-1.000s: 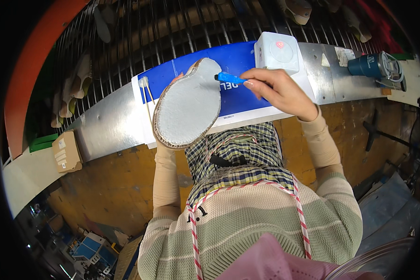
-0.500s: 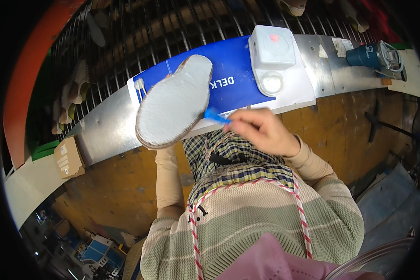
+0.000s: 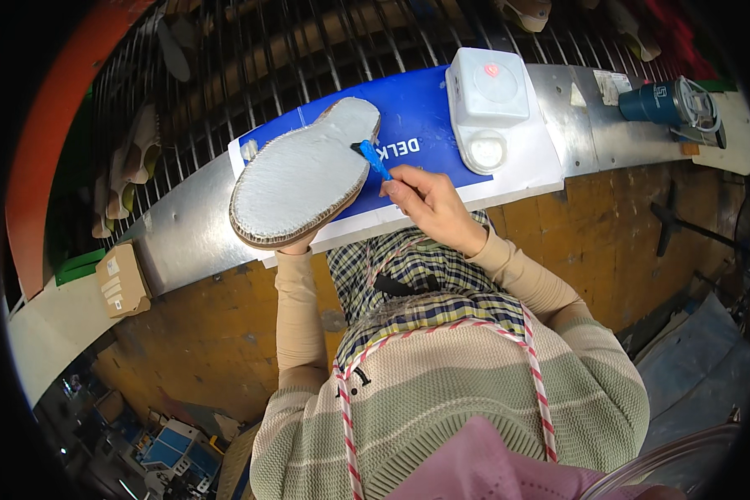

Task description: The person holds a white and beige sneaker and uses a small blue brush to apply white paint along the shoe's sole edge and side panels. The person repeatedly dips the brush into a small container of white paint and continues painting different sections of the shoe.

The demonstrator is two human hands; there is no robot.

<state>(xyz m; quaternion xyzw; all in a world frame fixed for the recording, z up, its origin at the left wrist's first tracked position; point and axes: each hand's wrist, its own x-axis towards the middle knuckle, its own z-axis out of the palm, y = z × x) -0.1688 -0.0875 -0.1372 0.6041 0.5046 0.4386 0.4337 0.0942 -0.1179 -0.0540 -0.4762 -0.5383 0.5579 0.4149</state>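
Shoe (image 3: pixel 296 179): held underside-up, partly over the blue sheet (image 3: pixel 421 96).
Left hand (image 3: pixel 298 244): beneath the shoe, supporting it; fingers hidden, closure cannot be told.
Right hand (image 3: pixel 425 198): fingers closed on the blue brush (image 3: pixel 374 158), dark bristles near the underside's right edge.
Shoe handling: probably light, moderately stiff; pale face likely slippery if wet.
Hold points: shoe from below, off the pale face; brush by its rear end.

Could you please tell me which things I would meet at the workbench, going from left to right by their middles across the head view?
Cardboard box → shoe sole → blue brush → right hand → white container → teal tumbler.
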